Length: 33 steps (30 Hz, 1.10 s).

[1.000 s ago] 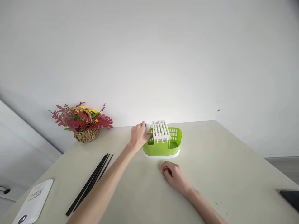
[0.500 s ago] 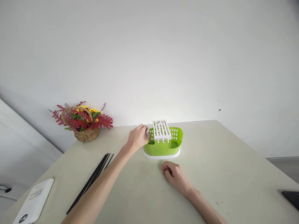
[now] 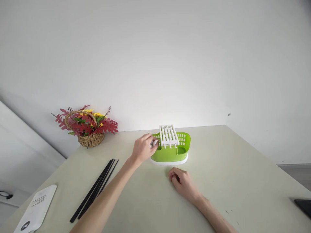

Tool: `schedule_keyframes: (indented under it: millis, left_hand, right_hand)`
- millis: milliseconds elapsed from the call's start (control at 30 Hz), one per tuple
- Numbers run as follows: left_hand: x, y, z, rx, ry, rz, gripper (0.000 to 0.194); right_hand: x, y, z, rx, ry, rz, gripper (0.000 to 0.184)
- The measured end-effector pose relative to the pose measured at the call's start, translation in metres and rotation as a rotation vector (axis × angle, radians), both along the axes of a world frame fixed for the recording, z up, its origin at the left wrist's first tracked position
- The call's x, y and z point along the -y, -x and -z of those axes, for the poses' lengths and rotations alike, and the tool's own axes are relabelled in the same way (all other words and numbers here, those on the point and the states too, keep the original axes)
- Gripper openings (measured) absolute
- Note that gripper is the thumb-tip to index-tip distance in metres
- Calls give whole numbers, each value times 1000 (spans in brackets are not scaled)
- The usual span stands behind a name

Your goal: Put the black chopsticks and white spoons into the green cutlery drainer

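Observation:
A green cutlery caddy [image 3: 167,155] with perforated sides and a white base stands on the table, a white slotted rack [image 3: 169,142] with small hooks across its top. My left hand [image 3: 143,147] is at the caddy's left end, fingers closed on a small white object [image 3: 154,143]. Only a smooth rounded part of that object shows; my fingers hide the rest, so I cannot tell its kind. In front of the caddy my right hand [image 3: 181,181] rests on the table, fingers loosely curled in, with nothing visible in them.
Several black chopsticks [image 3: 93,191] lie beside my left forearm. A white flat box or device [image 3: 36,208] sits at the left front edge. Back left stands a wicker basket [image 3: 91,140] of artificial flowers, near the wall. A dark object [image 3: 303,207] lies at the right edge.
My left hand has lowered slightly toward me at the caddy's left end, and the white object has turned, showing more of itself. My right hand has stayed put.

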<state>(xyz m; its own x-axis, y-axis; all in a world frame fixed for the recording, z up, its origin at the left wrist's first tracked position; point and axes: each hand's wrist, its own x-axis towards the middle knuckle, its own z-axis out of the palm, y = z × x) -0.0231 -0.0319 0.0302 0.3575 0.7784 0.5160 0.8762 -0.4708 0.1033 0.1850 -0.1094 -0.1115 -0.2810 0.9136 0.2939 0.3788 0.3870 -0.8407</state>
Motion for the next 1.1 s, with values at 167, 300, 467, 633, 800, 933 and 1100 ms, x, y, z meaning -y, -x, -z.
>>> schedule_keyframes:
  millis: [167, 300, 467, 633, 800, 933, 1100]
  left_hand:
    - [-11, 11, -3, -50, -35, 67, 29]
    - [-22, 10, -6, -116, -125, 78, 40]
    - [-37, 3, -7, -90, -202, 30, 50]
    - [-50, -2, -13, -43, -281, -26, 55]
    - [-59, -8, -36, -34, -338, -34, 52]
    - [-64, -10, -58, -26, -378, -33, 50]
    - [-65, -10, -80, 12, -455, -28, 51]
  right_hand:
    - [0, 0, 0, -7, -4, -5, 22]
    - [0, 0, 0, -13, -7, -2, 22]
    - [-1, 0, 0, -20, 4, -5, 23]
    - [-1, -1, 0, -22, 9, -9, 23]
    - [-1, -1, 0, -17, 23, -4, 22]
    - [0, -1, -1, -15, 30, -6, 22]
    - [0, -1, -4, 3, 13, -7, 22]
